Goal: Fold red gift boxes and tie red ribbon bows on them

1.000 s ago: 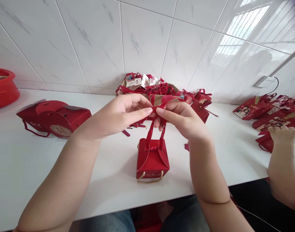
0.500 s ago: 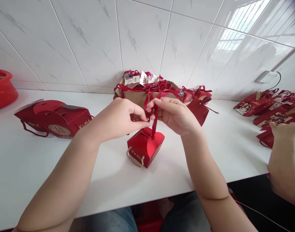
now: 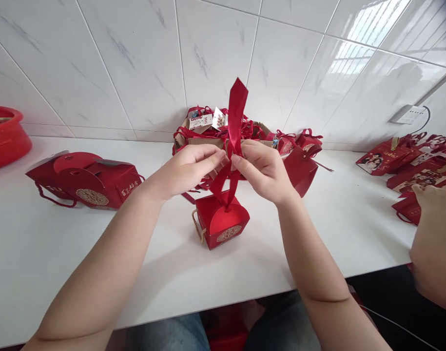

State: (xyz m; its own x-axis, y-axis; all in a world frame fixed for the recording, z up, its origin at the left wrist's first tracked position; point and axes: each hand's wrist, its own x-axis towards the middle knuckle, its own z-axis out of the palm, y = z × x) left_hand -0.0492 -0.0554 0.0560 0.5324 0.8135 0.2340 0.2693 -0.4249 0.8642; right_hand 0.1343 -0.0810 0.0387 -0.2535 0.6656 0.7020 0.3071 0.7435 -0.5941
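A small red gift box (image 3: 228, 222) with a gold round emblem and a twisted tan cord handle stands on the white table in front of me. A red ribbon (image 3: 237, 107) comes up from a hole in its top flap, and one pointed end sticks up above my fingers. My left hand (image 3: 197, 168) pinches the ribbon from the left, thumb against fingers. From the right, my right hand (image 3: 261, 168) pinches it close by, its fingers curled. The crossing of the ribbon is partly hidden between my fingertips.
Behind my hands, a cardboard carton (image 3: 204, 141) overflows with ribboned red boxes and tags. Larger red boxes (image 3: 87, 180) stand left, near a red plastic basin (image 3: 9, 139). At right are more red boxes (image 3: 383, 156) and another person's hand (image 3: 435, 200).
One ribbon end now stands upright above my hands. The gift box has turned, so its gold emblem faces me more. My right hand's fingers have curled in.
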